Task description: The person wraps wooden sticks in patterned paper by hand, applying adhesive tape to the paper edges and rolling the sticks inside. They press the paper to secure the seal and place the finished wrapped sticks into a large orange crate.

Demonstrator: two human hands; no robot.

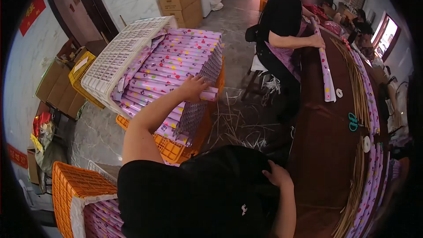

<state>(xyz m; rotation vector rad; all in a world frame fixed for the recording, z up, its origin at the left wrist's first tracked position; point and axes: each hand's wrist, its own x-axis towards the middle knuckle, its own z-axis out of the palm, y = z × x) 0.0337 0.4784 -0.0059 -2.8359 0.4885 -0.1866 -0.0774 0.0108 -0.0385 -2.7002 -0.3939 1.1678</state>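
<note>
My left hand (194, 88) reaches out to the pile of rolled purple patterned paper (172, 61), its fingers curved over one roll (209, 94) whose end sticks out beyond the others. The rolls lie stacked on their sides in a white plastic basket (128, 46) that is tipped over. My right hand (278, 175) rests near my black shirt by the table's edge, fingers apart, with nothing seen in it.
On my right, a brown-covered table (319, 158) bears thin sticks (359, 92), purple paper (372, 189), teal scissors (353, 122) and white tape (366, 144). A co-worker (286, 26) holds a roll there. Orange crates (79, 180) and floor scraps (240, 125) lie around.
</note>
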